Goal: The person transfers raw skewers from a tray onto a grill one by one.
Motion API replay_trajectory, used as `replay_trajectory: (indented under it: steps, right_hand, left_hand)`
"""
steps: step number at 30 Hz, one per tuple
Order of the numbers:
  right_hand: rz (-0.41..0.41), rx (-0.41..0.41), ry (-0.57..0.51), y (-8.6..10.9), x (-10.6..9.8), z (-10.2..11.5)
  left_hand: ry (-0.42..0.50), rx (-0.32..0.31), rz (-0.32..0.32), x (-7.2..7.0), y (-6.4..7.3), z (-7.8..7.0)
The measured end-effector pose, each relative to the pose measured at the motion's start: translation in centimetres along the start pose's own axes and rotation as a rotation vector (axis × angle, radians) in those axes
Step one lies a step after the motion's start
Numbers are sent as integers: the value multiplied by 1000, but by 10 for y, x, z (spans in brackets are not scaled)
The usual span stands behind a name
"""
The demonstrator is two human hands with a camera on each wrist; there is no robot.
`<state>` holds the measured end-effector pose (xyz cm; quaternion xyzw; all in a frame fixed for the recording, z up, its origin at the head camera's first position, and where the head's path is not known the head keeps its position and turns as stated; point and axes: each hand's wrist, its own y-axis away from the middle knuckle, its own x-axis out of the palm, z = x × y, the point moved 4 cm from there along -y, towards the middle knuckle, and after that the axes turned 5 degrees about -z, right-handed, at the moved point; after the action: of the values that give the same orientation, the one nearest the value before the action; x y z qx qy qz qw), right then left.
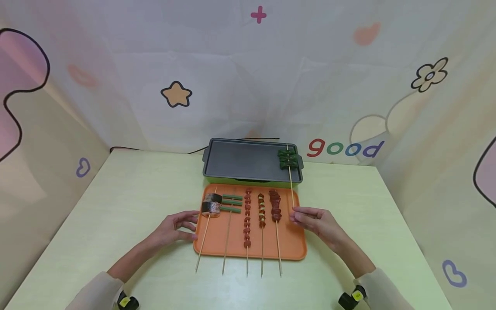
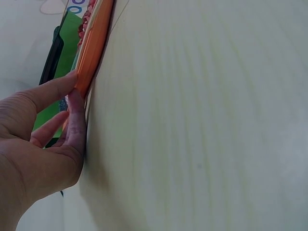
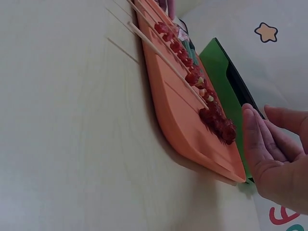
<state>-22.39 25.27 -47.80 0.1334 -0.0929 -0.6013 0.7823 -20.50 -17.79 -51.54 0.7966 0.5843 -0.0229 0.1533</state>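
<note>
In the head view, my right hand point(image 1: 318, 224) pinches the end of the stick of a leafy green vegetable skewer point(image 1: 288, 159). Its leaves lie at the right end of the dark griddle point(image 1: 244, 161); the stick slants toward me over the orange tray point(image 1: 288, 247). At the tray's left edge, my left hand point(image 1: 170, 232) touches the rim with extended fingers. Side by side on the tray lie a black-and-pale roll skewer point(image 1: 211, 206), a green bean skewer point(image 1: 231, 202), and several red skewers, including a string of small red pieces point(image 1: 247, 219). In the right wrist view, the stick is hidden.
The griddle's green base point(image 1: 217, 180) stands just behind the tray, against a printed cloth backdrop point(image 1: 248, 86). A black cord point(image 1: 197, 150) runs along the table's back edge. Bare sticks jut past the tray's front rim onto the pale table point(image 1: 155, 181).
</note>
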Motion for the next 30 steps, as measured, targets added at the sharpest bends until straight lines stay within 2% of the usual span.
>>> replay_trajectory:
  steps: [8, 14, 18, 25, 30]
  right_hand:
    - [75, -4, 31, 33, 10, -5]
    - [157, 22, -14, 58, 24, -23]
    - [175, 52, -33, 71, 31, -35]
    - [161, 89, -48, 80, 36, -49]
    - [197, 77, -105, 83, 41, -58]
  left_hand:
    - [7, 4, 0, 0, -1, 1]
    - [15, 17, 9, 0, -1, 2]
    - [-6, 11, 6, -1, -2, 4]
    - [2, -33, -13, -3, -5, 6]
    - [19, -42, -20, -3, -5, 3]
